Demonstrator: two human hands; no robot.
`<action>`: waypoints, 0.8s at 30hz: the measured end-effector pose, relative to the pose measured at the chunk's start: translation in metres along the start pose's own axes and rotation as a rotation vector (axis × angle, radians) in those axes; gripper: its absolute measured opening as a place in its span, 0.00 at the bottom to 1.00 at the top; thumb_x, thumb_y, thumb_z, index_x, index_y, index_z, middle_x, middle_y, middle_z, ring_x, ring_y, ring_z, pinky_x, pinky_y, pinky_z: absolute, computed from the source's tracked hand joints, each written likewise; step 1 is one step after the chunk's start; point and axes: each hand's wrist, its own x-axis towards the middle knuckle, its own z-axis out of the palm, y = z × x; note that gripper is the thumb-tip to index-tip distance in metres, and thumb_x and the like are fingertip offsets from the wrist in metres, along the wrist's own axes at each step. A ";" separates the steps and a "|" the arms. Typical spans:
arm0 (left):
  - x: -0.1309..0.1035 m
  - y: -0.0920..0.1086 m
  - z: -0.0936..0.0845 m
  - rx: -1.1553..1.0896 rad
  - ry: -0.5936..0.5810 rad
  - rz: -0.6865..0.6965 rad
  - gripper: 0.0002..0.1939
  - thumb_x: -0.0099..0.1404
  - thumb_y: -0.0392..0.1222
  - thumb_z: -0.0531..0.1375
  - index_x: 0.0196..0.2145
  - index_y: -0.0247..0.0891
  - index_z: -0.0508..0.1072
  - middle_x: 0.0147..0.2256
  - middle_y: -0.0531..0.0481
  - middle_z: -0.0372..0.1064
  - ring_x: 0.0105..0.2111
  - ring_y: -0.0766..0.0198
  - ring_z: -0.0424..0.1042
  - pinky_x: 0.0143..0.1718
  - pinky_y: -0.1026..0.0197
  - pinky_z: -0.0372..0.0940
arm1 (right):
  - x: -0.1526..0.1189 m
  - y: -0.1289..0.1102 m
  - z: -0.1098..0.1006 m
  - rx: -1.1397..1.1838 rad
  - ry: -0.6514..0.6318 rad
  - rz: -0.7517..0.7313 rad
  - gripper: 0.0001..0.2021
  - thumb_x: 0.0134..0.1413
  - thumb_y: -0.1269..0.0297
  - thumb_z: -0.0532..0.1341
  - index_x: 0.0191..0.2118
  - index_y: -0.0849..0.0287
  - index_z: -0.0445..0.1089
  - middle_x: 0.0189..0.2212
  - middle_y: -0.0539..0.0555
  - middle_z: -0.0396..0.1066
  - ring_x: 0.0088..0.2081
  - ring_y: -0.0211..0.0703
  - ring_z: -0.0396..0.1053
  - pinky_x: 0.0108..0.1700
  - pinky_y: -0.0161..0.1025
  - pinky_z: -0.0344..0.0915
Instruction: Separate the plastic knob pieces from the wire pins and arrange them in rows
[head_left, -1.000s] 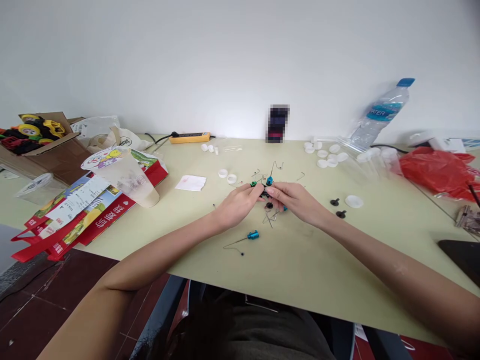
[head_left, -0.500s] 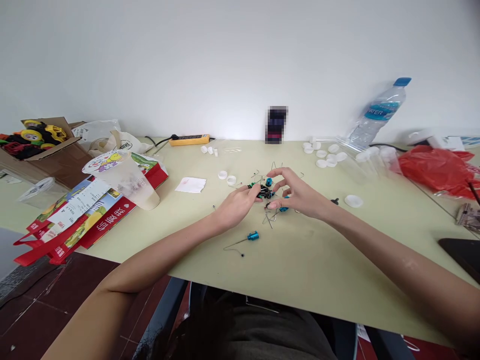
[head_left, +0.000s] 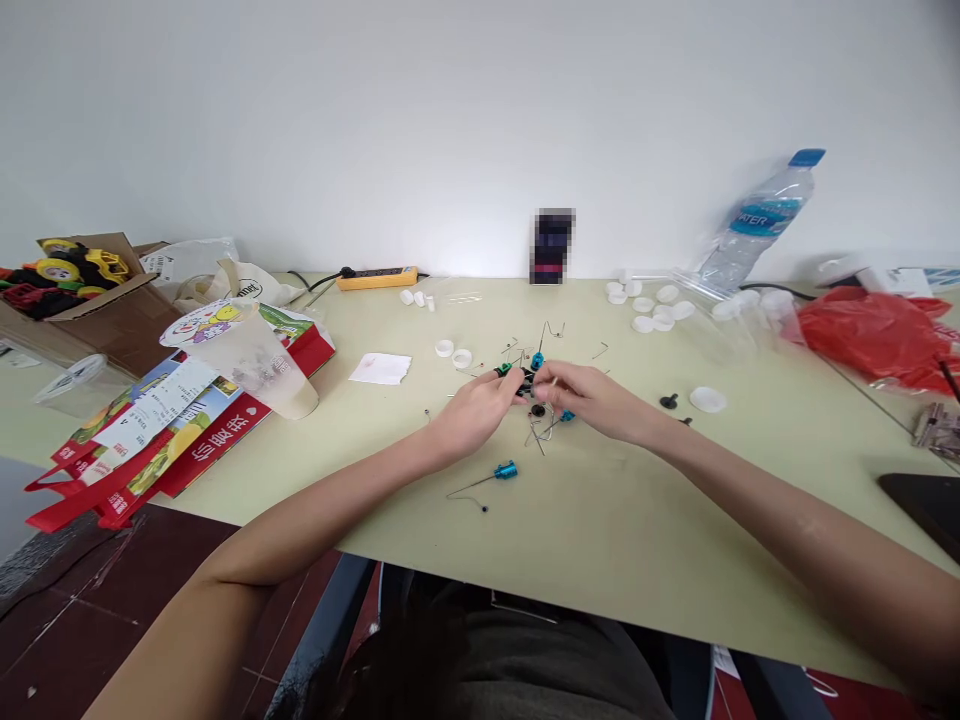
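Near the middle of the table, my left hand (head_left: 480, 408) has its fingers closed on a small black part (head_left: 526, 384) with thin wires around it. My right hand (head_left: 585, 398) meets it from the right, its fingers bent together at the same part; what they pinch is too small to make out. A blue cylinder (head_left: 538, 360) with a bent wire stands just behind the hands. Another blue cylinder (head_left: 568, 415) lies below my right fingers. Nearer the front edge rests a blue cylinder (head_left: 506, 470) with a long wire. A black disc (head_left: 537, 410) lies between the hands.
White caps (head_left: 663, 318) and a tilted water bottle (head_left: 765, 220) are at the back right, near a red plastic bag (head_left: 874, 335). On the left are a drink cup (head_left: 251, 360), a red paper bag (head_left: 225, 440) and a box (head_left: 127, 310). A yellow power strip (head_left: 377, 278) lies behind.
My right hand has drawn its fingers together and moved down against the part by my left hand. Black pieces to its right now show more fully. My left hand has barely moved.
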 end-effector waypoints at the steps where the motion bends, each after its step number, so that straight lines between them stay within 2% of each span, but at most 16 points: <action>1: 0.000 0.000 0.000 -0.004 0.000 -0.014 0.08 0.66 0.28 0.45 0.40 0.37 0.57 0.37 0.45 0.71 0.38 0.63 0.72 0.34 0.65 0.65 | 0.000 0.000 0.000 0.006 0.036 -0.017 0.14 0.54 0.50 0.57 0.40 0.54 0.62 0.42 0.54 0.68 0.35 0.42 0.68 0.33 0.39 0.64; 3: 0.000 -0.001 0.000 -0.001 0.000 -0.027 0.07 0.65 0.28 0.45 0.39 0.38 0.57 0.37 0.45 0.71 0.38 0.62 0.72 0.32 0.65 0.64 | 0.000 0.001 0.000 0.015 0.091 -0.006 0.23 0.46 0.51 0.64 0.47 0.52 0.59 0.51 0.55 0.63 0.40 0.44 0.68 0.33 0.39 0.65; 4: 0.000 -0.001 0.000 0.001 0.002 -0.023 0.07 0.65 0.29 0.45 0.39 0.38 0.57 0.36 0.45 0.71 0.38 0.62 0.72 0.32 0.65 0.64 | 0.000 0.001 0.000 0.010 0.092 0.016 0.23 0.46 0.49 0.64 0.46 0.52 0.60 0.51 0.55 0.63 0.39 0.44 0.68 0.34 0.39 0.65; 6: 0.000 -0.001 0.000 0.000 0.004 -0.001 0.07 0.66 0.29 0.45 0.39 0.38 0.57 0.36 0.45 0.71 0.39 0.63 0.71 0.32 0.65 0.64 | 0.000 0.000 0.000 -0.017 0.040 0.062 0.17 0.55 0.46 0.55 0.38 0.55 0.63 0.40 0.53 0.69 0.33 0.42 0.68 0.34 0.41 0.65; 8: 0.000 -0.001 -0.001 -0.001 0.006 0.012 0.07 0.66 0.29 0.44 0.39 0.38 0.56 0.35 0.45 0.71 0.39 0.63 0.72 0.33 0.66 0.64 | 0.000 -0.001 0.000 -0.025 -0.004 0.053 0.18 0.59 0.47 0.49 0.33 0.56 0.63 0.30 0.52 0.68 0.30 0.42 0.67 0.34 0.41 0.64; 10: 0.000 -0.001 -0.002 0.005 0.012 0.001 0.07 0.67 0.29 0.44 0.39 0.38 0.56 0.35 0.46 0.71 0.39 0.62 0.72 0.32 0.65 0.63 | 0.000 -0.001 0.000 -0.001 0.025 0.005 0.15 0.54 0.49 0.57 0.39 0.54 0.61 0.36 0.53 0.68 0.36 0.44 0.67 0.34 0.40 0.65; 12: 0.000 -0.001 -0.002 0.012 0.015 -0.014 0.06 0.67 0.30 0.45 0.39 0.38 0.56 0.34 0.46 0.71 0.39 0.61 0.72 0.31 0.65 0.63 | 0.000 -0.001 -0.001 0.030 0.093 -0.004 0.26 0.44 0.51 0.65 0.47 0.51 0.57 0.48 0.55 0.62 0.43 0.45 0.66 0.33 0.39 0.66; 13: 0.000 0.000 -0.003 0.013 0.015 -0.016 0.06 0.67 0.30 0.45 0.39 0.38 0.56 0.34 0.45 0.71 0.39 0.61 0.72 0.30 0.65 0.63 | 0.000 -0.001 -0.001 0.029 0.106 0.018 0.27 0.43 0.51 0.66 0.48 0.51 0.56 0.50 0.56 0.61 0.42 0.45 0.66 0.32 0.38 0.66; 14: 0.000 0.000 -0.003 0.010 0.012 -0.016 0.06 0.67 0.30 0.45 0.39 0.38 0.56 0.35 0.45 0.71 0.39 0.61 0.72 0.30 0.65 0.62 | 0.000 -0.001 -0.002 0.015 0.093 0.048 0.23 0.46 0.49 0.64 0.46 0.52 0.58 0.48 0.55 0.63 0.40 0.44 0.67 0.31 0.38 0.65; 16: -0.001 0.001 -0.003 -0.005 0.003 -0.019 0.06 0.67 0.30 0.45 0.39 0.38 0.56 0.35 0.45 0.71 0.39 0.61 0.72 0.31 0.65 0.62 | 0.000 0.000 -0.001 -0.037 0.034 0.094 0.15 0.56 0.48 0.54 0.37 0.55 0.61 0.35 0.52 0.67 0.32 0.41 0.67 0.31 0.40 0.63; 17: -0.001 0.001 -0.004 -0.016 0.000 -0.024 0.06 0.67 0.31 0.45 0.39 0.38 0.57 0.35 0.45 0.71 0.40 0.61 0.72 0.31 0.66 0.62 | 0.000 -0.001 -0.001 -0.053 0.008 0.091 0.15 0.59 0.49 0.50 0.34 0.56 0.61 0.30 0.51 0.66 0.29 0.41 0.66 0.31 0.40 0.63; 18: -0.001 0.001 -0.004 -0.029 -0.005 -0.032 0.06 0.68 0.31 0.44 0.39 0.38 0.57 0.35 0.45 0.71 0.40 0.61 0.72 0.32 0.66 0.62 | 0.000 -0.001 -0.001 -0.049 -0.005 0.068 0.14 0.59 0.50 0.50 0.33 0.56 0.60 0.29 0.51 0.66 0.30 0.41 0.66 0.32 0.41 0.63; 20: -0.001 0.001 -0.004 -0.056 -0.007 -0.054 0.06 0.68 0.31 0.43 0.39 0.38 0.56 0.35 0.45 0.71 0.40 0.60 0.72 0.32 0.65 0.62 | -0.001 -0.002 -0.001 0.008 0.016 -0.004 0.12 0.55 0.52 0.55 0.41 0.53 0.60 0.40 0.53 0.66 0.36 0.43 0.67 0.33 0.40 0.65; 22: -0.001 0.001 -0.003 -0.074 -0.006 -0.065 0.07 0.68 0.31 0.43 0.39 0.38 0.56 0.36 0.45 0.71 0.41 0.59 0.72 0.32 0.64 0.62 | -0.001 -0.003 -0.002 0.061 0.071 -0.042 0.24 0.48 0.53 0.62 0.50 0.49 0.55 0.52 0.56 0.58 0.44 0.45 0.65 0.33 0.39 0.66; 23: -0.001 0.001 -0.003 -0.082 -0.006 -0.063 0.07 0.68 0.31 0.43 0.40 0.38 0.57 0.36 0.44 0.71 0.41 0.59 0.72 0.32 0.64 0.62 | -0.001 -0.003 -0.003 0.059 0.097 -0.029 0.25 0.47 0.52 0.62 0.50 0.49 0.55 0.53 0.56 0.57 0.44 0.45 0.65 0.33 0.39 0.66; 24: -0.001 0.001 -0.002 -0.090 -0.007 -0.058 0.07 0.68 0.32 0.43 0.40 0.38 0.57 0.37 0.44 0.71 0.41 0.58 0.72 0.33 0.64 0.62 | -0.001 -0.003 -0.003 0.035 0.104 0.001 0.22 0.48 0.50 0.61 0.48 0.51 0.58 0.50 0.56 0.60 0.42 0.45 0.66 0.32 0.39 0.66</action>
